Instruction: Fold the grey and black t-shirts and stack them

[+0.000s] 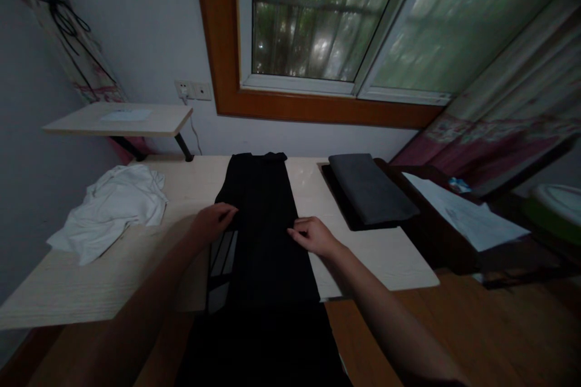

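Black trousers (267, 236) lie lengthwise on the pale table, apparently folded in half, with their near end at the front edge. A grey patch with dark stripes (222, 260) shows along their lower left side. My left hand (211, 222) is at the trousers' left edge, its thumb and fingers pinched together on the cloth. Opposite it, my right hand (316, 236) pinches the right edge, fingers curled. Dark cloth at the bottom of the view blends with the trousers, so I cannot tell exactly where they end.
A crumpled white cloth (118, 202) lies on the table (177, 254) at left, beside a small raised shelf (154, 124). Folded dark grey cloth (367, 187) rests at right on a black flat piece. Further right are papers (463, 211) on a dark surface. A window stands behind.
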### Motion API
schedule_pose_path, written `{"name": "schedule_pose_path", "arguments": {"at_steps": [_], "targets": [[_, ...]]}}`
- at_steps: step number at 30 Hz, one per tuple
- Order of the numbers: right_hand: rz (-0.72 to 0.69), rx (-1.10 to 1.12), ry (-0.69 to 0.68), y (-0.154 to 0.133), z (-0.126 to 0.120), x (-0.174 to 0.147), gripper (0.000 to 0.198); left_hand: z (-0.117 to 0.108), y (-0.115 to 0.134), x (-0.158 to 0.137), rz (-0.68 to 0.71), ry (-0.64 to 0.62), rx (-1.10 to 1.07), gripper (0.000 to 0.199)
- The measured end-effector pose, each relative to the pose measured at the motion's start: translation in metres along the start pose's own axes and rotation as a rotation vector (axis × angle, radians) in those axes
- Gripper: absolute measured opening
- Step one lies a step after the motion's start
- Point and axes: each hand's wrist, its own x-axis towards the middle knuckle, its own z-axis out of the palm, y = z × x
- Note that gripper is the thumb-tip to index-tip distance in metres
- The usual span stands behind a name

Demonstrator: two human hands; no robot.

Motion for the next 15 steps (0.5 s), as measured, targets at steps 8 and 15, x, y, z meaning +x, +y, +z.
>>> {"name": "schedule_pose_path", "arguments": {"at_steps": [8,15], "targets": [[-0.031,-0.107,0.158,0.009,0.008,0.017,0.019,0.032,-0.012,0.04,0.085,0.296,0.242,0.031],[-0.018,-0.168,0.099,0.005,0.002,0.014,0.025,0.047,-0.009,0.036,0.062,0.198,0.291,0.035]]}}
